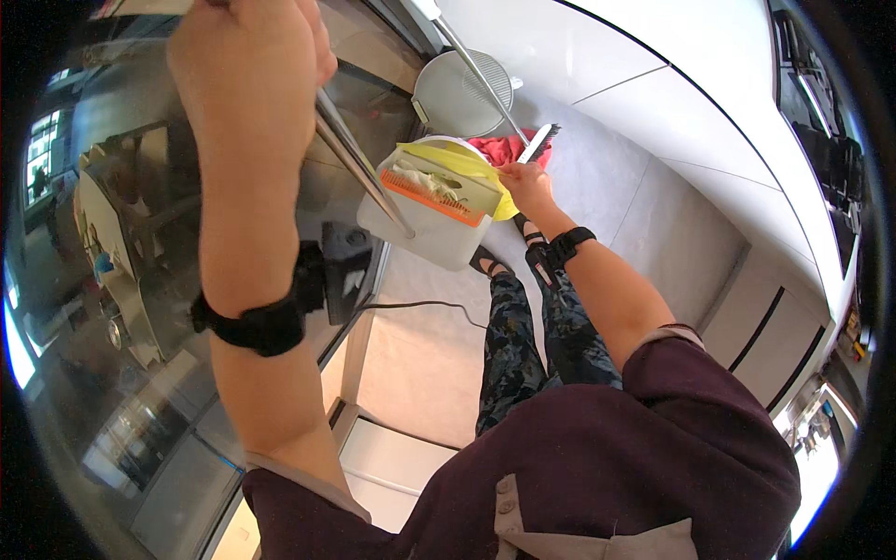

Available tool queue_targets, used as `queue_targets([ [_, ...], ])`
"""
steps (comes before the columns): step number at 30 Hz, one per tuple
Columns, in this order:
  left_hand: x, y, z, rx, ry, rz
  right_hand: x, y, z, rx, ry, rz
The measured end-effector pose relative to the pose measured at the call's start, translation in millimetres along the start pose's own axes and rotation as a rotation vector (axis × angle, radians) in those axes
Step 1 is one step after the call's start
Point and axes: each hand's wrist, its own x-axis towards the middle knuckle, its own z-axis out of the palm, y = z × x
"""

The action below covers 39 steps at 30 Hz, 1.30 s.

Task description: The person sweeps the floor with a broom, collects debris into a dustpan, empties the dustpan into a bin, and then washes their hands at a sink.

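Note:
My left hand is high at the left, closed round a metal pole that runs down into a pale bucket. An orange-toothed strip with pale debris lies across the bucket, beside a yellow plastic sheet or bag. My right hand is closed at the yellow plastic's right end, just under a white brush head on a second metal pole; I cannot make out which it grips. A red cloth is behind it.
A glass panel runs along my left, with a black cable below it. A round grey basin stands behind the bucket. White cabinets line the right. My feet are on a pale floor near the bucket.

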Motion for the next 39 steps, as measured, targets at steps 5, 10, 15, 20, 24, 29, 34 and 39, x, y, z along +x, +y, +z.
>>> queue_targets([
  [5, 9.2, 15.3, 40.5, 0.114, 0.075, -0.104, -5.8, -15.5, -11.6, 0.083, -0.031, 0.013],
  [10, 5.8, -28.8, 33.3, -0.033, -0.094, -0.107, -9.9, -1.4, -17.4, 0.121, -0.062, -0.077],
  [15, 12.4, -22.9, 28.3, -0.026, -0.143, -0.096, -8.2, 5.2, -15.0, 0.066, -0.161, -0.035],
  [20, 17.5, -29.4, 30.3, -0.024, -0.052, -0.078, -9.8, -2.6, -8.4, -0.020, -0.293, -0.185],
  [24, 15.2, -22.8, 17.0, -0.087, -0.123, -0.063, -20.2, -1.8, -2.0, 0.013, -0.368, -0.165],
  [29, 23.1, -34.4, 3.9, -0.041, -0.072, -0.088, -25.7, -0.7, 1.5, -0.081, -0.237, -0.254],
  [34, 28.8, -32.2, 3.8, -0.076, 0.026, -0.087, -22.9, 6.9, -1.8, 0.001, -0.181, -0.063],
  [39, 57.6, -40.3, -16.8, -0.379, -0.290, -0.234, -13.9, 14.3, 1.6, -0.134, -0.193, -0.104],
])
